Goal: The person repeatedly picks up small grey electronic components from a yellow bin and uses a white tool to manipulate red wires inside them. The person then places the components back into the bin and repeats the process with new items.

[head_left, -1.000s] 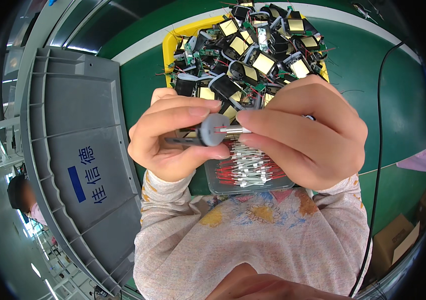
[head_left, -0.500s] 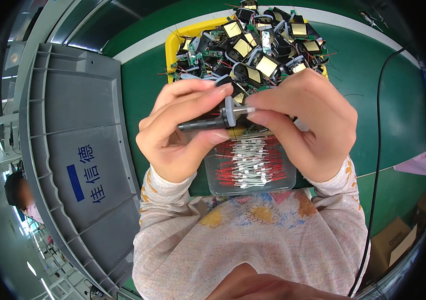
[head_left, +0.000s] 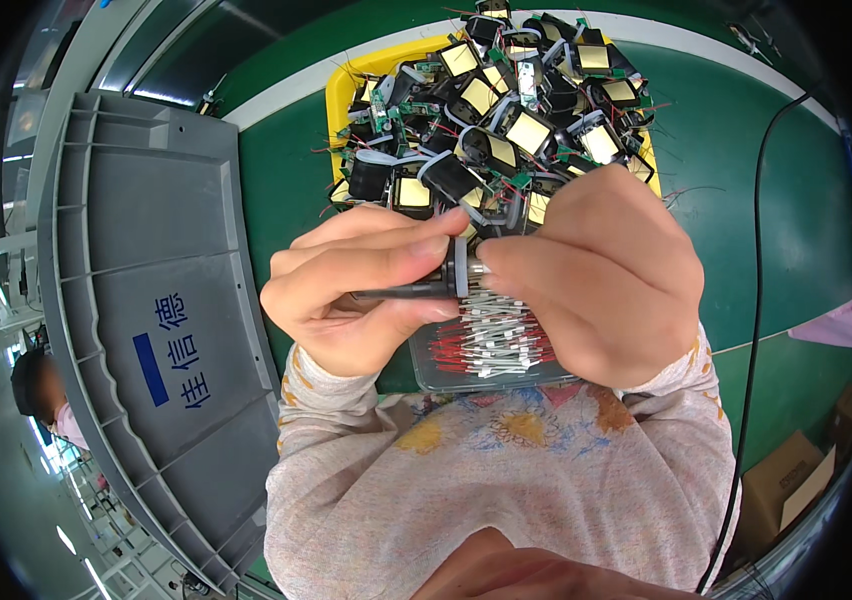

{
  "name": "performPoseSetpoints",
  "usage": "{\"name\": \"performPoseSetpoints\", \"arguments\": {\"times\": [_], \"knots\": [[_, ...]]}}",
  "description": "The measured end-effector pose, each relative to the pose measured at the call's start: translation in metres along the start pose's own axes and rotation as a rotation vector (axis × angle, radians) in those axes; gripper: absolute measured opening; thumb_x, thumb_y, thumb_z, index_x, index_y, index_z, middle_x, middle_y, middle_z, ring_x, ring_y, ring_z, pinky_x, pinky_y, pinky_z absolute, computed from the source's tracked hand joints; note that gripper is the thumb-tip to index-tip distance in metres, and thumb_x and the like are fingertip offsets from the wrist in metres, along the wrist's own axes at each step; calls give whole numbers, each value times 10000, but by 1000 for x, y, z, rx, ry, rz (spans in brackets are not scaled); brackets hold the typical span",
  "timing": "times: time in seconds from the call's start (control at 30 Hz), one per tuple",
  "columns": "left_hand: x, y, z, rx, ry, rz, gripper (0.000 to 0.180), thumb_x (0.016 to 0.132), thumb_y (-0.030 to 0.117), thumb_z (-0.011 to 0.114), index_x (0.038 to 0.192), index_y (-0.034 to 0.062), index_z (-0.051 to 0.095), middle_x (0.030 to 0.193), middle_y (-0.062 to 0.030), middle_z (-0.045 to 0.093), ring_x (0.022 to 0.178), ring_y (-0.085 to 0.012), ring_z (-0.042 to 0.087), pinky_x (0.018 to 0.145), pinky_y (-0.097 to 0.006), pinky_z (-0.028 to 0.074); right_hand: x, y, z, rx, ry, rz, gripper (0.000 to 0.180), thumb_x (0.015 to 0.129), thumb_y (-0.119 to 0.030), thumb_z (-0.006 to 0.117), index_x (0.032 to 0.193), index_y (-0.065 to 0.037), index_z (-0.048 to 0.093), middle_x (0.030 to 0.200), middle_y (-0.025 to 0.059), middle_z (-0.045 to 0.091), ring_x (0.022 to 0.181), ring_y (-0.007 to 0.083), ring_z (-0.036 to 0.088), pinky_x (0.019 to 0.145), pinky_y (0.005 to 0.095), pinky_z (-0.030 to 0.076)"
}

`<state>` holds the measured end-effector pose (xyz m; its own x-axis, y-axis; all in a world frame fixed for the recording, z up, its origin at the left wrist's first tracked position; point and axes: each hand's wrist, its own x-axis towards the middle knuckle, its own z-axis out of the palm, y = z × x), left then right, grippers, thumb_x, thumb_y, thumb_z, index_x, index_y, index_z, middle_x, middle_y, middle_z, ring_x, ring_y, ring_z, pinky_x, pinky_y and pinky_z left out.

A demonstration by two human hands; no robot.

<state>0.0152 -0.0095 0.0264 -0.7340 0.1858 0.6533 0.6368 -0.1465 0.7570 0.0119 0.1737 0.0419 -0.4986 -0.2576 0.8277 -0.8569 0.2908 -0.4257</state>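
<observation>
My left hand [head_left: 346, 285] is closed around a black plastic housing with a grey rim [head_left: 462, 268], held on its side with the rim facing right. Against that rim, the thumb and fingers of my right hand [head_left: 611, 275] pinch a small pale piece [head_left: 478, 262], mostly covered by the fingertips. Just below both hands sits a clear plastic box [head_left: 446, 384] filled with red and white wire leads [head_left: 494, 345]. Beyond them, a yellow bin [head_left: 339, 95] is heaped with similar black housings [head_left: 451, 175] bearing yellow pads, green circuit boards and thin wires.
A large grey plastic crate [head_left: 161, 270] stands along the left side of the green table [head_left: 706, 130]. A black cable [head_left: 758, 220] runs down the right. Cardboard boxes [head_left: 781, 485] stand at the lower right. Another person [head_left: 38, 385] is at the far left.
Both hands have come slightly nearer to me with the housing. My right hand has turned, and its fingertips are closer to the grey rim, hiding most of the pale piece.
</observation>
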Motion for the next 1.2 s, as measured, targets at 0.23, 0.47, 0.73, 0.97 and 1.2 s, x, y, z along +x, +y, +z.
{"name": "performPoseSetpoints", "arguments": {"times": [0.23,0.47,0.73,0.97,1.2], "knots": [[-9,-3,14,-221,171,-124,342,636,-66,724,944,-69,574,931,-259,609,889,-308,619,773,-340,505,1,0,2,-9,9,53,228,529,35,680,752,0,644,617,66,524,528,190,457,470,282,348],[4,-1,12,-382,158,-569,420,692,-75,650,1065,-15,465,1072,-149,562,1020,-190,539,889,-295,430,19,17,-12,393,-100,460,278,717,-57,618,978,33,581,882,102,620,722,146,546,640,238,429],[0,-11,10,-607,308,-577,384,693,-83,646,1021,-5,464,1071,-133,535,990,-184,532,877,-308,438,22,6,22,618,66,733,491,750,30,594,1204,53,410,886,93,608,852,131,566,758,244,446],[-3,-8,13,-522,307,-454,412,657,-106,677,1001,-8,471,1051,-152,547,995,-203,542,870,-315,454,14,12,30,521,79,666,467,706,69,631,1129,36,435,749,43,591,763,116,565,729,242,452],[-9,-14,15,-463,299,-315,406,651,-112,683,989,-16,479,1045,-158,556,988,-207,553,872,-317,455,12,2,35,672,184,672,428,699,58,651,1073,19,446,743,50,603,735,109,567,729,239,447]]}}
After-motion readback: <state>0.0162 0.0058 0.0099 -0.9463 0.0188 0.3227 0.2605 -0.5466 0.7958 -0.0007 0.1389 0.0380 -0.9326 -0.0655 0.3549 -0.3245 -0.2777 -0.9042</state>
